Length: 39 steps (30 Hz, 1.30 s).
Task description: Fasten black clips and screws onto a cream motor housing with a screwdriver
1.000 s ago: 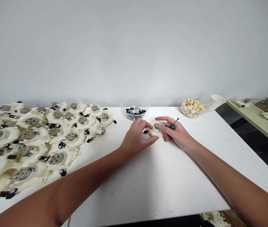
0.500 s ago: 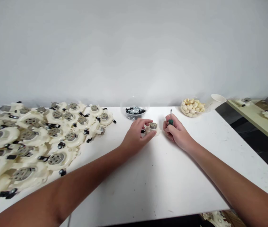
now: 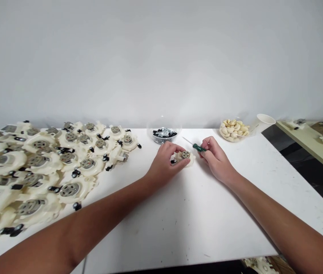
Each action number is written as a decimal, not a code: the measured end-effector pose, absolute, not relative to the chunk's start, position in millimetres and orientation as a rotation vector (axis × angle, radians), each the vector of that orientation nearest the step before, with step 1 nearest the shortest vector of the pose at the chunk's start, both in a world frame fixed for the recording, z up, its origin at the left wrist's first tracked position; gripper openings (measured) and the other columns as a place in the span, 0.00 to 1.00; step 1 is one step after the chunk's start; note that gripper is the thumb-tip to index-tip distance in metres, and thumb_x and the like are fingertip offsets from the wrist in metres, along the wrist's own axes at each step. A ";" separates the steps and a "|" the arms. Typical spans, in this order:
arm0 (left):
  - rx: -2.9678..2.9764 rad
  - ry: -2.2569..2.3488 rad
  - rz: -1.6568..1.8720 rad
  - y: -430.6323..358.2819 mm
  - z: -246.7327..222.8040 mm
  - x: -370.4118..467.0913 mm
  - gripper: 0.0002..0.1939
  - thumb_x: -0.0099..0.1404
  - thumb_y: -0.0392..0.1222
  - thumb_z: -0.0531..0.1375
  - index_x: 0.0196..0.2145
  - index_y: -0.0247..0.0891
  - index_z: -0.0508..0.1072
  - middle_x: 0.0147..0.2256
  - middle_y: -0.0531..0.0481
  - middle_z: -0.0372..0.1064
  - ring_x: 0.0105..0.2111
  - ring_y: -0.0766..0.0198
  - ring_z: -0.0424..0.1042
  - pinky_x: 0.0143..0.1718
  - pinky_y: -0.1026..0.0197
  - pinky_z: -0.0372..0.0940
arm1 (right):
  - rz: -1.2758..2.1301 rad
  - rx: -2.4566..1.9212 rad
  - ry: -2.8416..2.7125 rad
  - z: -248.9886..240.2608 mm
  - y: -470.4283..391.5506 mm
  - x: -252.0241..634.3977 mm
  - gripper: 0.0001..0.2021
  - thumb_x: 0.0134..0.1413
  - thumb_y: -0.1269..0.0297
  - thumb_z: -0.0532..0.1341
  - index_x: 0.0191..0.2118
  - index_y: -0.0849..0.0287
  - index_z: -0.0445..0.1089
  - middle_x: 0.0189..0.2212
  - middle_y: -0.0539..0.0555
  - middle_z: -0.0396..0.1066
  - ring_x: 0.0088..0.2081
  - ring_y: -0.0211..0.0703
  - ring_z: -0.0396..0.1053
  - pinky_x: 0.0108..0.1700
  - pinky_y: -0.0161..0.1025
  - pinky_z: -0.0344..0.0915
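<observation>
My left hand (image 3: 168, 161) curls thumb and fingers around a small cream plastic housing (image 3: 190, 159) that carries a round metal motor (image 3: 185, 154). This part rests on the white table, and a black fitting (image 3: 173, 161) shows at its left side. My right hand (image 3: 215, 156) is closed on the green handle of a screwdriver (image 3: 199, 147). The screwdriver's thin shaft points up and to the left, above the far side of the housing and apart from it. Part of the housing is hidden by my left fingers.
Many similar motor housings (image 3: 74, 190) crowd the table's left side. A clear bowl (image 3: 164, 140) of black and silvery small parts stands behind my hands. Farther right are a clear bowl of cream pieces (image 3: 234, 130) and a white cup (image 3: 263, 121). A shelf (image 3: 306, 141) with more housings lies beyond the right edge.
The screwdriver has swung from upright to leaning left, its tip now toward the bowl of small parts. My left hand stays at the housing, its fingers lower around it.
</observation>
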<state>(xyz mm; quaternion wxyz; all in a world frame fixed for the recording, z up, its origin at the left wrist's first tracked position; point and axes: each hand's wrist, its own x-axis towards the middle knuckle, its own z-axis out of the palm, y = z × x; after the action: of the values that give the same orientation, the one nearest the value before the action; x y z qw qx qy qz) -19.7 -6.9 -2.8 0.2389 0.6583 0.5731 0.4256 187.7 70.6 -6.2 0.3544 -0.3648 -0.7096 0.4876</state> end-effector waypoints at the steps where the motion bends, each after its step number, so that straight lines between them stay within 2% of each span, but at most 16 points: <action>1: 1.801 1.572 1.162 -6.9 -2.8 -19.5 0.11 0.66 0.48 0.66 0.45 0.42 0.75 0.44 0.46 0.69 0.48 0.53 0.68 0.45 0.54 0.64 | 1.220 -0.947 -1.813 -5.6 69.9 186.4 0.05 0.61 0.66 0.57 0.39 0.52 0.59 0.29 0.46 0.57 0.27 0.38 0.53 0.28 0.35 0.52; 5: 1.801 1.571 1.170 -6.8 -3.2 -19.5 0.12 0.66 0.47 0.65 0.45 0.42 0.75 0.45 0.45 0.68 0.48 0.53 0.68 0.45 0.54 0.64 | 1.282 -0.912 -1.594 1.6 69.0 182.3 0.07 0.58 0.63 0.63 0.39 0.51 0.63 0.27 0.45 0.54 0.23 0.36 0.54 0.23 0.35 0.52; 8: 1.789 1.573 1.178 -7.1 -4.0 -20.0 0.13 0.66 0.47 0.66 0.46 0.41 0.73 0.46 0.45 0.67 0.48 0.53 0.67 0.46 0.54 0.64 | 1.479 -0.925 -1.358 9.1 72.3 183.1 0.10 0.57 0.61 0.65 0.42 0.52 0.66 0.25 0.45 0.59 0.21 0.36 0.57 0.21 0.35 0.53; 11: 1.723 1.587 1.176 -8.4 -4.6 -19.9 0.19 0.65 0.48 0.66 0.50 0.40 0.69 0.46 0.45 0.67 0.48 0.54 0.67 0.45 0.55 0.64 | 1.585 -0.929 -1.210 12.8 77.1 185.7 0.11 0.58 0.57 0.65 0.45 0.54 0.69 0.24 0.47 0.63 0.22 0.37 0.60 0.21 0.35 0.56; 14: 1.672 1.594 1.177 -9.6 -4.7 -19.5 0.23 0.64 0.49 0.67 0.53 0.40 0.67 0.47 0.44 0.67 0.47 0.54 0.67 0.43 0.56 0.64 | 1.586 -0.933 -1.173 11.6 79.2 186.5 0.11 0.58 0.56 0.64 0.44 0.54 0.71 0.23 0.47 0.63 0.21 0.37 0.59 0.21 0.35 0.57; 19: 1.734 1.564 1.167 -9.7 -4.0 -20.0 0.19 0.65 0.47 0.66 0.52 0.42 0.70 0.46 0.46 0.66 0.47 0.55 0.67 0.42 0.57 0.65 | 1.263 -0.950 -1.331 9.0 73.6 184.6 0.09 0.60 0.56 0.65 0.43 0.52 0.71 0.24 0.46 0.60 0.22 0.37 0.59 0.22 0.35 0.56; 23: 1.773 1.547 1.150 -8.7 -3.6 -20.5 0.14 0.66 0.46 0.65 0.47 0.43 0.72 0.45 0.47 0.68 0.46 0.55 0.68 0.44 0.56 0.64 | 0.943 -0.911 -1.526 13.4 63.0 183.2 0.10 0.62 0.56 0.66 0.46 0.52 0.73 0.30 0.50 0.65 0.26 0.38 0.60 0.26 0.38 0.59; 26: 1.774 1.532 1.149 -8.3 -3.8 -20.2 0.12 0.66 0.45 0.65 0.46 0.42 0.72 0.45 0.47 0.69 0.46 0.55 0.68 0.43 0.56 0.64 | 0.877 -0.911 -1.605 17.8 54.0 181.1 0.12 0.63 0.56 0.65 0.49 0.51 0.73 0.32 0.52 0.67 0.28 0.41 0.63 0.30 0.41 0.63; 32: 1.689 1.543 1.148 -8.3 -4.5 -19.0 0.20 0.65 0.48 0.66 0.52 0.42 0.68 0.45 0.46 0.70 0.45 0.56 0.68 0.40 0.57 0.64 | 0.703 -0.931 -1.749 20.3 42.1 182.1 0.11 0.65 0.56 0.63 0.51 0.50 0.71 0.34 0.54 0.71 0.37 0.49 0.70 0.40 0.46 0.68; 36: 1.696 1.538 1.153 -8.0 -4.9 -18.7 0.20 0.65 0.47 0.66 0.52 0.42 0.68 0.45 0.46 0.69 0.45 0.55 0.68 0.39 0.57 0.64 | 0.690 -0.893 -1.802 18.4 41.3 187.2 0.08 0.65 0.55 0.62 0.46 0.51 0.71 0.32 0.53 0.69 0.34 0.47 0.69 0.37 0.45 0.66; 39: 1.751 1.531 1.156 -8.0 -4.6 -18.8 0.16 0.65 0.46 0.66 0.48 0.42 0.71 0.45 0.46 0.69 0.45 0.55 0.68 0.42 0.56 0.64 | 0.699 -0.851 -1.752 14.2 44.5 187.8 0.10 0.66 0.53 0.61 0.46 0.51 0.70 0.32 0.53 0.68 0.32 0.46 0.69 0.36 0.45 0.66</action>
<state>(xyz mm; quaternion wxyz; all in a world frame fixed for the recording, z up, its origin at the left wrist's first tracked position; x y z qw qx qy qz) -18.8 -8.0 -4.6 0.2685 0.6494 0.5678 0.4288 187.8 44.5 14.2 0.5111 -0.3534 -0.7277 0.2904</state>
